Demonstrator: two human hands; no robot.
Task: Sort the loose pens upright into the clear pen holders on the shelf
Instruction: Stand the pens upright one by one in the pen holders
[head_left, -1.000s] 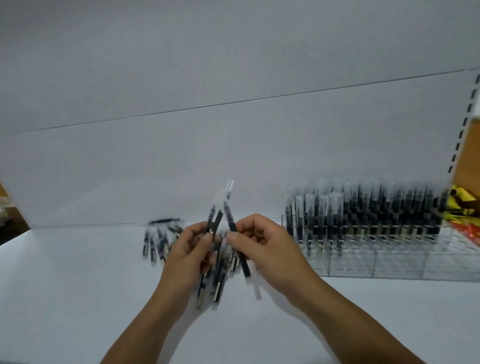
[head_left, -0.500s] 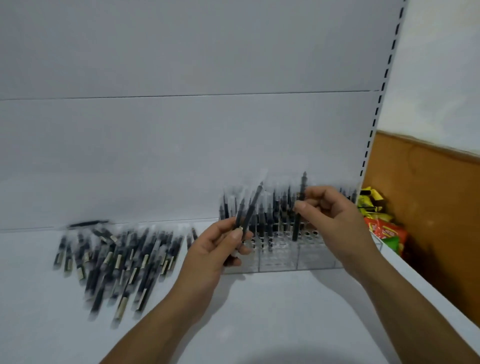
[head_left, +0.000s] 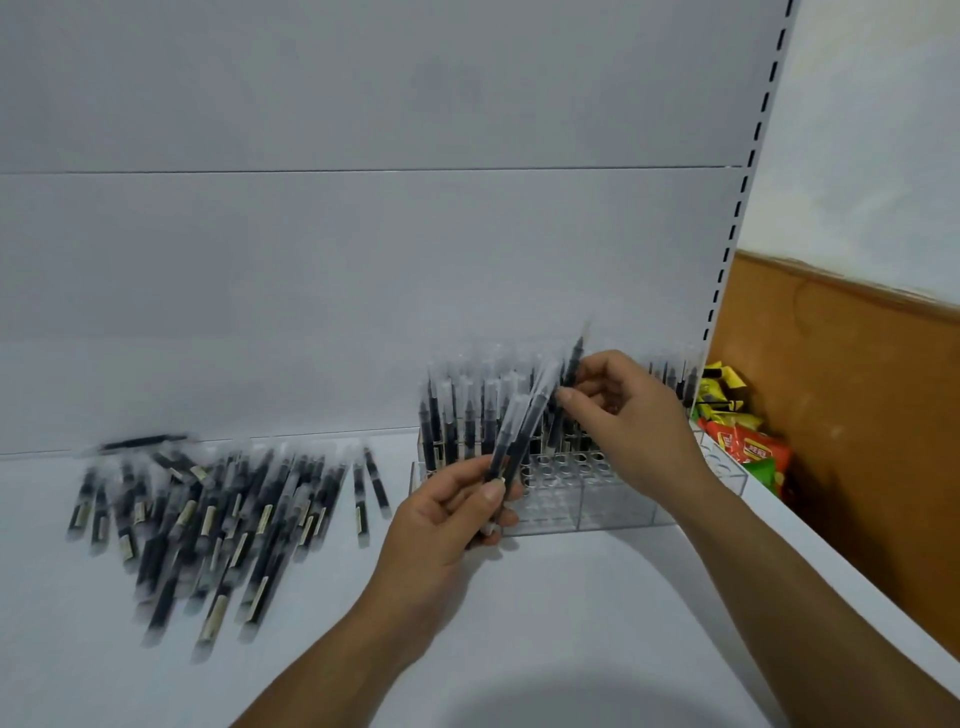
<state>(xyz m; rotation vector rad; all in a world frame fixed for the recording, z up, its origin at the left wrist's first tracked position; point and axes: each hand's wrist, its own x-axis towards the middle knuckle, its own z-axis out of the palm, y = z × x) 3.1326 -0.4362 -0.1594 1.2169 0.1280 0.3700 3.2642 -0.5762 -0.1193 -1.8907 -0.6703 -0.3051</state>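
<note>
A heap of loose black pens (head_left: 218, 525) with clear caps lies on the white shelf at the left. Clear pen holders (head_left: 561, 499) stand at the back right, their rear rows filled with upright pens (head_left: 457, 415) and the front holes bare. My left hand (head_left: 447, 525) grips a small bundle of pens (head_left: 519, 436) in front of the holders, tips slanting up to the right. My right hand (head_left: 623, 415) pinches a single pen (head_left: 573, 364) near its top, holding it roughly upright above the holders.
The white shelf (head_left: 571, 597) ends at a slotted upright (head_left: 737, 218) on the right. Beyond it, colourful snack packets (head_left: 743, 441) lie against a brown wall. One more clear holder (head_left: 727, 467) sits at the far right of the row.
My right hand has lowered slightly with its single pen over the holders. My left hand stays in front of the holders with its bundle. The view shifted a little.
</note>
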